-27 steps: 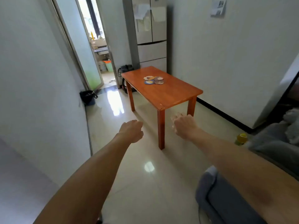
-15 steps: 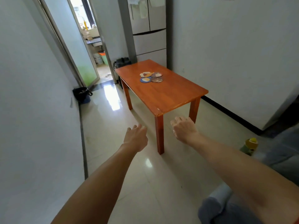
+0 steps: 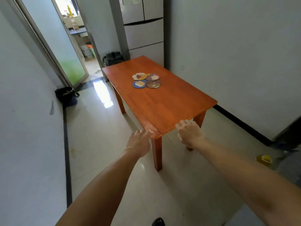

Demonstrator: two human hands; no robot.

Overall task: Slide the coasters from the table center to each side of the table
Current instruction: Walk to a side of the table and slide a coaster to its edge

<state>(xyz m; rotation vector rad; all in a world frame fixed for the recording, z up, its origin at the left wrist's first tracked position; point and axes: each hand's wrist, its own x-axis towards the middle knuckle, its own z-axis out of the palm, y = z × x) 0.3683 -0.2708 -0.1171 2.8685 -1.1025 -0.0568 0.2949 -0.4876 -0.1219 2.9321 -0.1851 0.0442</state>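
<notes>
Now that I have closed in, my left hand (image 3: 139,142) and right hand (image 3: 189,133), loosely curled and empty, reach the table (image 3: 171,108) corner; the four coasters (image 3: 146,80) sit clustered mid-table, untouched.

A grey refrigerator (image 3: 143,28) stands against the far wall — a dark bag (image 3: 112,58) on the floor just left of it. A black bin (image 3: 66,95) sits by the left wall; a yellow container (image 3: 263,159) lies near right.

text: none legible | coasters (image 3: 146,80): pictures only | fridge (image 3: 143,22): nothing readable
</notes>
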